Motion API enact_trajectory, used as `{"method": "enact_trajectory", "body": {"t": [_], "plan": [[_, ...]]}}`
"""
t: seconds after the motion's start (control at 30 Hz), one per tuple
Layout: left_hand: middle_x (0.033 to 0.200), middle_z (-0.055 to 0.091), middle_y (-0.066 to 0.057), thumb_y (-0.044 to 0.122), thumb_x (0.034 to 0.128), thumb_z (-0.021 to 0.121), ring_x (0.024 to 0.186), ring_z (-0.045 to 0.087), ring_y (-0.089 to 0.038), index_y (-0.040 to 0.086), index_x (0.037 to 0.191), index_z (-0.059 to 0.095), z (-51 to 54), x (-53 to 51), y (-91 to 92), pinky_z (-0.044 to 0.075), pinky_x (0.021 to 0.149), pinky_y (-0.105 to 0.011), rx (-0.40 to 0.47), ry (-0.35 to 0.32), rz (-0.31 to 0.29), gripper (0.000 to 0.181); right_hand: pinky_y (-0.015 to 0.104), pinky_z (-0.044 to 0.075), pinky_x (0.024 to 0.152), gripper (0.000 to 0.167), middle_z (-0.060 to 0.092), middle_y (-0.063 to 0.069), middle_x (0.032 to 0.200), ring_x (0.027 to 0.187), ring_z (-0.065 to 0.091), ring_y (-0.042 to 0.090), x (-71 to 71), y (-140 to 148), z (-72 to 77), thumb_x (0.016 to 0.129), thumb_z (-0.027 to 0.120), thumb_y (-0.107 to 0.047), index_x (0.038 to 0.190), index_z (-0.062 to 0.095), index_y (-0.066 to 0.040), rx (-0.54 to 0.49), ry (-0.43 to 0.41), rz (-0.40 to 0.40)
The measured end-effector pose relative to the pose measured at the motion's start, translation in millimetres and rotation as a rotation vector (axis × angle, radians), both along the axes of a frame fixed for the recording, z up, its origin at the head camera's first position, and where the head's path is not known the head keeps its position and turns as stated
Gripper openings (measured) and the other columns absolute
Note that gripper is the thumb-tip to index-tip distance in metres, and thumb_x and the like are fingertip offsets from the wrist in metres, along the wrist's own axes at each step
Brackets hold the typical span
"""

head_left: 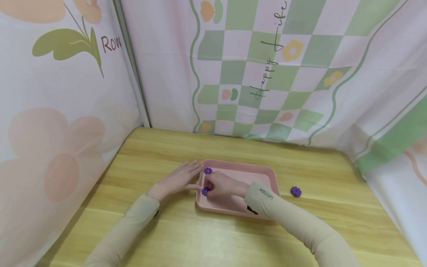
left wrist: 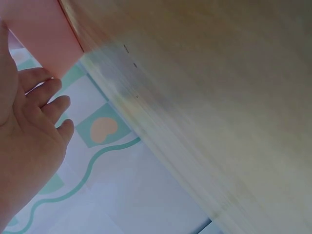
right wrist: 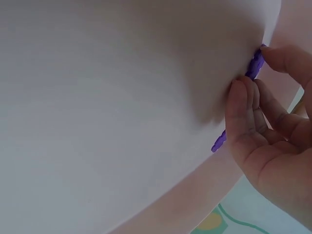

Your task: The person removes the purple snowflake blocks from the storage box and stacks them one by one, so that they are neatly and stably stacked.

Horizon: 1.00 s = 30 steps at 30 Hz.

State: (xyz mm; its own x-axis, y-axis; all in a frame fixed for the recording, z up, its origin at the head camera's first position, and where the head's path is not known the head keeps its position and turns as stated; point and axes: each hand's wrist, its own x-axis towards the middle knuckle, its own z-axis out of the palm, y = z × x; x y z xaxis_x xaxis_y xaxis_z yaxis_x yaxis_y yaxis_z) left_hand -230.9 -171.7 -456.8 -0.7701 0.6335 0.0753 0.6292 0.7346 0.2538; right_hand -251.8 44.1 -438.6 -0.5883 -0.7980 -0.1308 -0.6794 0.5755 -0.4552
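My right hand [head_left: 224,185] reaches into the pink tray [head_left: 241,163] and pinches a purple flower-shaped disc [head_left: 205,191] near the left wall. In the right wrist view, thumb and fingers hold this disc [right wrist: 255,65] at its edge, low over the tray floor. A second purple flower-shaped disc [head_left: 208,170] lies in the tray's far left corner, partly covered by the fingers in the right wrist view. My left hand [head_left: 178,179] is at the tray's left rim with its fingers extended; in the left wrist view its fingertips meet the tray's outer wall [left wrist: 45,36].
To the right of the tray, another purple flower-shaped piece [head_left: 295,191] lies on the wooden table [head_left: 166,237]. A checked curtain [head_left: 263,70] hangs behind the table's back edge, and a flowered curtain [head_left: 66,96] runs along the left side.
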Motion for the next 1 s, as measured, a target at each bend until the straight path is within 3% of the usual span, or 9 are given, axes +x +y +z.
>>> {"method": "enact_trajectory", "body": {"t": [0.6, 1.0], "plan": [[0.163, 0.026, -0.015, 0.048, 0.0945, 0.060, 0.152, 0.023, -0.039, 0.004, 0.155, 0.027, 7.5, 4.7, 3.0, 0.016, 0.127, -0.055, 0.003, -0.024, 0.011, 0.081, 0.018, 0.058, 0.077, 0.016, 0.074, 0.004, 0.092, 0.082, 0.067, 0.010, -3.3, 23.2, 7.8, 0.082, 0.076, -0.009, 0.096, 0.071, -0.006, -0.009, -0.048, -0.026], [0.164, 0.025, -0.014, 0.052, 0.0947, 0.057, 0.152, 0.023, -0.037, 0.005, 0.155, 0.027, 5.7, 3.3, 2.5, 0.016, 0.127, -0.054, -0.012, -0.019, 0.011, 0.082, 0.019, 0.059, 0.076, 0.015, 0.075, 0.004, 0.090, 0.081, 0.069, 0.012, -6.7, 47.4, 12.0, 0.080, 0.076, -0.012, 0.093, 0.071, -0.006, -0.037, -0.005, -0.030]]}}
